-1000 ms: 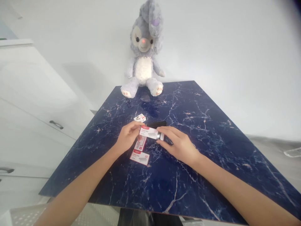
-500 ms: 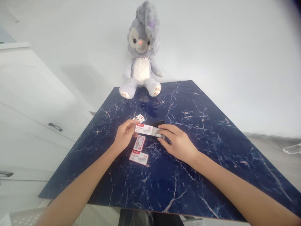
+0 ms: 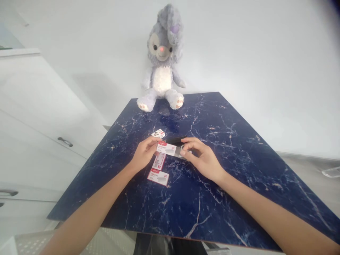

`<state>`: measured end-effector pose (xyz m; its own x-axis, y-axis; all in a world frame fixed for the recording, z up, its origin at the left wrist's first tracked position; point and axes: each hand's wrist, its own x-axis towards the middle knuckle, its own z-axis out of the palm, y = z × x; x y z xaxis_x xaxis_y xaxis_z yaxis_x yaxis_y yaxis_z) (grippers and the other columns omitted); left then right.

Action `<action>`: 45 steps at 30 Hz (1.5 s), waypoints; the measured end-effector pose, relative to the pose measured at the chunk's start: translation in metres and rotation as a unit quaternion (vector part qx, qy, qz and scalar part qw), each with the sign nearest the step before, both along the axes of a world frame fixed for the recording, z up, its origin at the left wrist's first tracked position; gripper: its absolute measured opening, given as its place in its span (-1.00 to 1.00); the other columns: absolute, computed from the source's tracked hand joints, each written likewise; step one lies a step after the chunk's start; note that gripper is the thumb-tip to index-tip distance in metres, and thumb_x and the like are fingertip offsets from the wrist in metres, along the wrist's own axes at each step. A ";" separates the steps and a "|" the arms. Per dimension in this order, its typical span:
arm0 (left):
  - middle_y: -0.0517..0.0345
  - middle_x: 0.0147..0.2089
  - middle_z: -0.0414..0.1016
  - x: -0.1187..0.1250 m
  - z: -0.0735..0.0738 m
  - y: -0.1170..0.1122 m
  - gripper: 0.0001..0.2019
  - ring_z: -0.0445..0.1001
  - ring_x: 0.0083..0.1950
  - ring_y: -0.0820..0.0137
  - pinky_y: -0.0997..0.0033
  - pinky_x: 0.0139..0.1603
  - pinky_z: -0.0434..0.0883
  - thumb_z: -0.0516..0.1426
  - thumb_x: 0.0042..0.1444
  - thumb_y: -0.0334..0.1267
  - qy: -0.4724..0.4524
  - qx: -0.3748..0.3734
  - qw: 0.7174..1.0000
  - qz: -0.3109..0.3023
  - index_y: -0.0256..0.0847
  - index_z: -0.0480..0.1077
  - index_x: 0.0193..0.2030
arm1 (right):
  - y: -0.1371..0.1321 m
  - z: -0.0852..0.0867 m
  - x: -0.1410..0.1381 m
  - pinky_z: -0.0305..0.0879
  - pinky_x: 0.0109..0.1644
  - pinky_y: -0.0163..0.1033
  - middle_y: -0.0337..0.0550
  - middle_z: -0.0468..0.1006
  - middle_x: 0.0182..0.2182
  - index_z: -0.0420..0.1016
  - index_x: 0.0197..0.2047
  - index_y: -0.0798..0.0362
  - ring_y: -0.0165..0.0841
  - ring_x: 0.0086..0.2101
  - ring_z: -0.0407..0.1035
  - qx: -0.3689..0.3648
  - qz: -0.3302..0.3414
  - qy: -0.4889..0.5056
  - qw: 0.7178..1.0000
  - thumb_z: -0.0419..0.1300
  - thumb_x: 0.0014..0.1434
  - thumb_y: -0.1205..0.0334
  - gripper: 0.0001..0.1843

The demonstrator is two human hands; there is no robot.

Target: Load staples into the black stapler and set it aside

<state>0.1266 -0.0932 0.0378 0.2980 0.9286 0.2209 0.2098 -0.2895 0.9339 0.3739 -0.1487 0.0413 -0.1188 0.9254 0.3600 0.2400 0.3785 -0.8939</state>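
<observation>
My left hand (image 3: 145,153) pinches the left end of a small red-and-white staple box (image 3: 166,148), held just above the table. From the box's right end juts a grey piece (image 3: 179,151) that looks like staples. The thumb and fingertips of my right hand (image 3: 203,156) are closed on that grey piece. Behind the box lies a black object (image 3: 176,141), apparently a stapler, partly hidden by the box and my fingers. Two more red-and-white boxes lie below, one upright (image 3: 158,162) and one nearer me (image 3: 158,177). Beyond my left fingertips rests another white box (image 3: 158,133).
A grey plush rabbit (image 3: 162,78) sits at the far edge of the blue marbled table (image 3: 225,212), against the wall. White cabinets (image 3: 32,134) stand to the left. A clear plastic item (image 3: 330,171) lies beyond the table's right side.
The fingers of my right hand have shifted and drawn together at the box's right end. The whole view has moved slightly, and the left hand keeps its pinch on the box.
</observation>
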 end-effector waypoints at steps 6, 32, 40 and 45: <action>0.17 -0.35 0.59 -0.001 0.001 0.002 -0.84 0.48 -0.46 0.44 0.41 -0.34 0.45 0.19 0.21 -0.21 -0.037 0.000 0.999 0.018 -0.19 0.48 -0.11 | 0.004 0.005 0.009 0.50 -0.04 -0.12 -0.14 0.62 -0.14 0.40 -0.15 -0.05 -0.30 -0.15 0.55 -0.005 -0.097 0.169 0.981 0.26 0.28 0.03 -0.79; -0.04 0.01 0.62 0.005 -0.010 -0.011 -0.71 0.61 -0.03 0.20 0.23 -0.03 0.53 0.24 0.22 -0.11 0.050 -0.007 0.993 -0.104 -0.13 0.53 0.04 | -0.001 -0.007 0.002 0.60 -0.18 -0.10 -0.12 0.68 -0.20 0.40 0.21 -0.03 -0.27 -0.34 0.59 -0.068 -0.013 0.033 0.997 0.22 0.29 -0.02 -0.52; 0.05 -0.16 0.56 0.006 0.002 -0.016 -0.85 0.49 -0.05 0.22 0.19 0.03 0.39 0.25 0.19 -0.13 0.145 0.158 0.973 -0.082 -0.12 0.54 -0.20 | 0.005 -0.003 0.010 0.56 -0.21 -0.15 -0.06 0.67 -0.17 0.45 0.00 0.00 -0.31 -0.34 0.56 -0.059 -0.048 0.022 0.997 0.13 0.34 -0.02 -0.69; 0.05 -0.04 0.57 0.001 0.005 -0.007 -0.86 0.46 0.04 0.19 0.14 0.12 0.35 0.15 0.25 -0.23 0.186 0.210 0.959 0.042 -0.11 0.51 -0.10 | 0.019 -0.006 0.030 0.44 -0.34 -0.20 -0.11 0.64 -0.32 0.39 0.15 0.02 -0.35 -0.47 0.46 -0.024 -0.170 0.006 0.985 0.05 0.36 -0.08 -0.56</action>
